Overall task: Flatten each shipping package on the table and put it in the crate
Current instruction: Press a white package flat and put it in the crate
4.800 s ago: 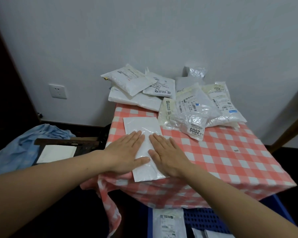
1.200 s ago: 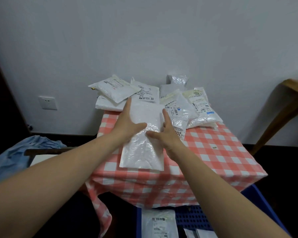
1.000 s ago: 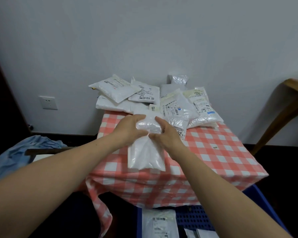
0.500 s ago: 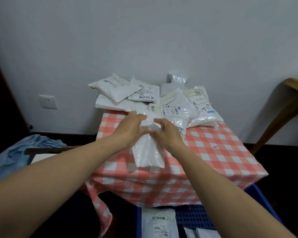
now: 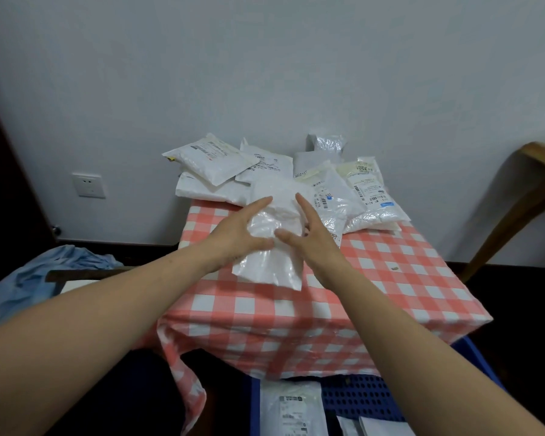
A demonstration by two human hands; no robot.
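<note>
Surface (image 5: 390, 297), checked cloth: bare squares right of and nearer than the fingers (image 5: 258, 204), near edge above the blue crate (image 5: 368, 401). Unsorted packages (image 5: 353, 196): heaped just beyond the fingertips. White package (image 5: 269, 262): between left hand (image 5: 236, 234) and right hand (image 5: 318, 243), fingers straight, released, pressing its puffed far end, probably to drive air out.

Dim, flat indoor light; the left edge and lower right sink near black. Soft glare flecks the crinkled white plastic package (image 5: 271, 265). The forearms (image 5: 76, 357) stretch wide at the bottom edge.
</note>
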